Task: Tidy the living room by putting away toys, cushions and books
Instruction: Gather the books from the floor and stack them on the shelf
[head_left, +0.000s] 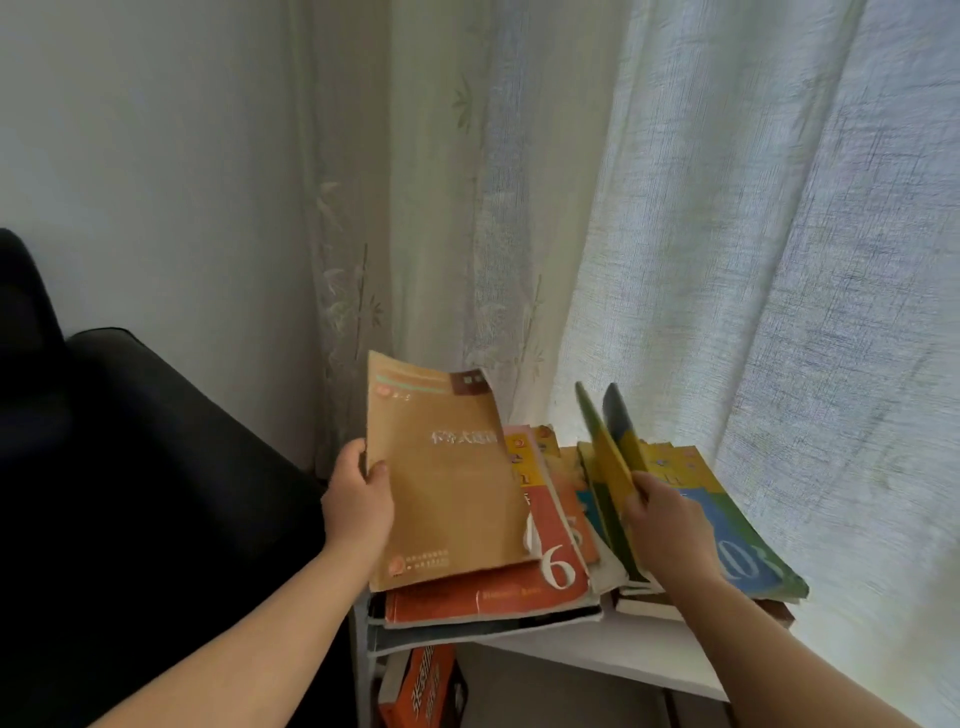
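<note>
The left hand (358, 501) grips a tan book (444, 483) by its left edge, while the right hand (667, 525) pinches two tilted yellow-green books (613, 467) above stacked books on a white shelf (623, 654).

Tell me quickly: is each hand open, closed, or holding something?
Left hand: holding the tan book by its edge.
Right hand: holding thin yellow-green books, tilted up.
</note>
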